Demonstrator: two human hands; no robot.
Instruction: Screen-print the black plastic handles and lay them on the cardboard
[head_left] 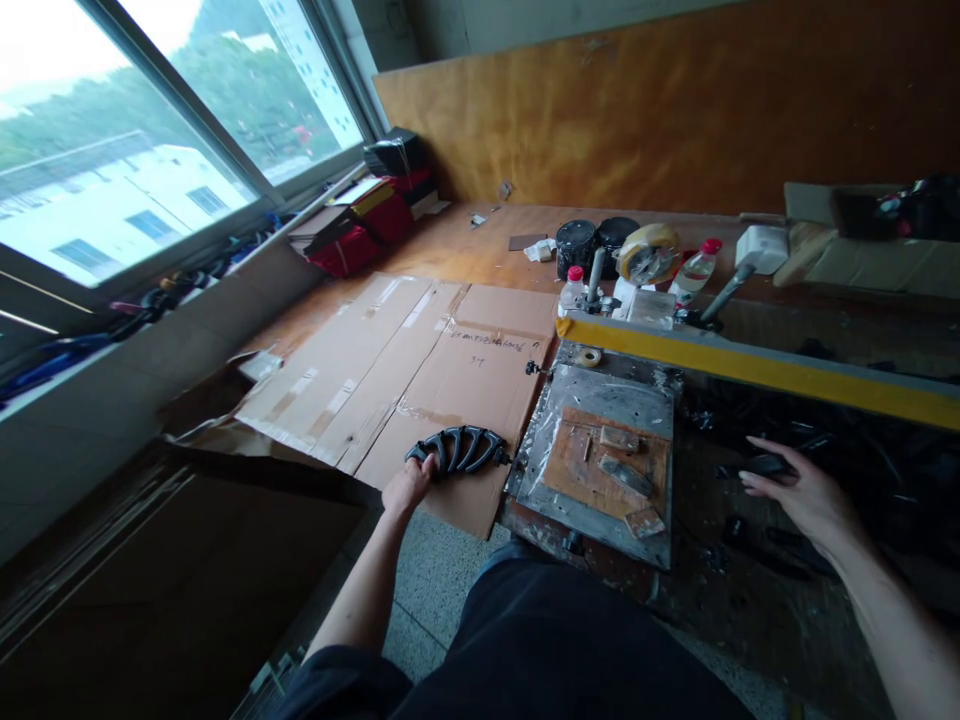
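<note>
My left hand (407,486) is closed on the left end of a black ribbed part (459,450), which rests on the flattened cardboard (480,390). On the right, my right hand (799,490) has its thumb and fingers around a small dark piece (763,465) over the dark bench. More black parts (780,545) lie just below that hand. Between my hands sits a metal plate (540,490) carrying a wooden board (566,465) with small blocks and a grey tool (626,476) on it.
A yellow bar (750,368) crosses behind the plate. Beyond it stand bottles (697,272), a tape roll (649,253) and black containers (576,248). Red boxes (349,248) sit by the window. An open carton (847,258) stands at the back right.
</note>
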